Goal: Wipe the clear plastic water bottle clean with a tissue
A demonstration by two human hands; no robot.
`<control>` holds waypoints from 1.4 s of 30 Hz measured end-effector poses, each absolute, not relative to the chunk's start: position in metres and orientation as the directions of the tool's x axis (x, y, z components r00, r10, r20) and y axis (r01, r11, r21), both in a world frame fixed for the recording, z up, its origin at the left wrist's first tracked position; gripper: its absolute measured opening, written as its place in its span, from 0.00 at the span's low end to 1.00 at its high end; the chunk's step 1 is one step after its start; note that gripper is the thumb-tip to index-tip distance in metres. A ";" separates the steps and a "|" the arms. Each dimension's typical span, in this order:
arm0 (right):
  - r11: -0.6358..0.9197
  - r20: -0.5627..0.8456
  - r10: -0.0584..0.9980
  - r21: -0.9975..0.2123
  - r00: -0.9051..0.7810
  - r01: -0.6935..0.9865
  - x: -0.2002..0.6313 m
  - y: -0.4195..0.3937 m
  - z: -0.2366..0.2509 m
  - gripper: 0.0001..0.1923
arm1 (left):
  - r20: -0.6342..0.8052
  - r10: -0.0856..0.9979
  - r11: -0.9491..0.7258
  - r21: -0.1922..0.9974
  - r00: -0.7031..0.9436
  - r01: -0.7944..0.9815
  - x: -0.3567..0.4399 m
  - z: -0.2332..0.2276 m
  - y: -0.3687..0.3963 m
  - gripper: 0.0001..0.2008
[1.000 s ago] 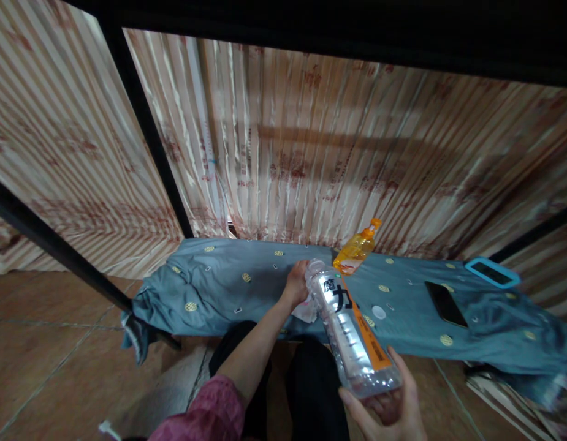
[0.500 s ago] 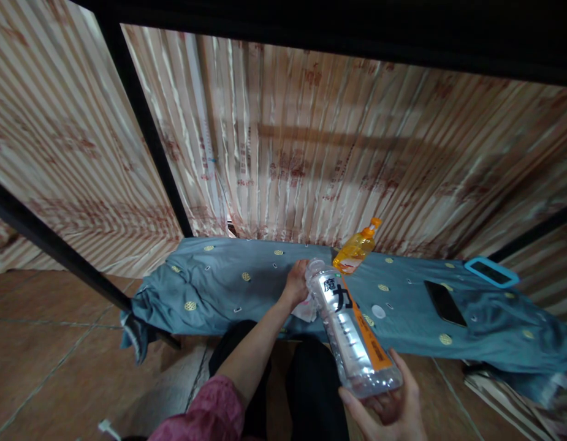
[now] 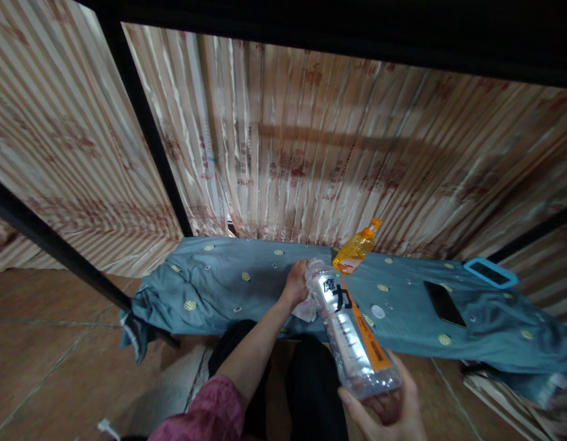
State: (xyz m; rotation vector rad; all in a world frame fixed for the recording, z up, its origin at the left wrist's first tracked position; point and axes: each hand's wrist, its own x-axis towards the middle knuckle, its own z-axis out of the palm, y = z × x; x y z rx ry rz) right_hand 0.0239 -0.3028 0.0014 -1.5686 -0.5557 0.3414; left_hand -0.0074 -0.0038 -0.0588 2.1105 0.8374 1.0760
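My right hand [image 3: 391, 407] grips the base of a clear plastic bottle [image 3: 350, 331] with an orange and black label, tilted so its open neck points away from me. My left hand [image 3: 296, 283] is at the bottle's mouth and holds a crumpled white tissue [image 3: 306, 310] against it. A white cap [image 3: 377, 312] lies on the blue-grey cloth [image 3: 228, 278] just right of the bottle. An orange pump bottle [image 3: 357, 248] stands behind the bottle's neck.
A black phone [image 3: 444, 303] and a phone in a blue case [image 3: 490, 272] lie on the cloth at the right. Striped curtains hang behind, with black metal bars [image 3: 140, 122] at the left. Brown tiled floor [image 3: 48, 355] lies at the left.
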 end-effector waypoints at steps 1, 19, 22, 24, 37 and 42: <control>-0.004 0.120 0.538 -0.989 0.834 0.146 0.024 -0.303 0.001 0.58 | 0.456 0.758 -0.609 0.752 0.467 0.253 -0.007 -0.059 -0.004 0.10; -0.012 0.101 0.541 -0.992 0.835 0.128 0.022 -0.302 -0.002 0.62 | 0.471 0.761 -0.606 0.761 0.446 0.230 -0.004 -0.066 -0.001 0.12; -0.005 0.102 0.542 -0.992 0.834 0.125 0.023 -0.302 -0.002 0.60 | 0.461 0.780 -0.586 0.774 0.423 0.238 0.000 -0.069 -0.001 0.12; -0.004 0.105 0.544 -0.992 0.832 0.128 0.024 -0.303 -0.002 0.60 | 0.449 0.790 -0.572 0.784 0.417 0.240 0.001 -0.069 -0.001 0.13; -0.004 0.105 0.541 -0.992 0.834 0.128 0.024 -0.302 -0.001 0.60 | 0.450 0.759 -0.599 0.767 0.470 0.232 -0.005 -0.062 -0.001 0.15; -0.027 0.105 0.550 -0.989 0.828 0.144 0.024 -0.303 0.001 0.62 | 0.434 0.778 -0.576 0.782 0.454 0.239 -0.006 -0.059 -0.003 0.14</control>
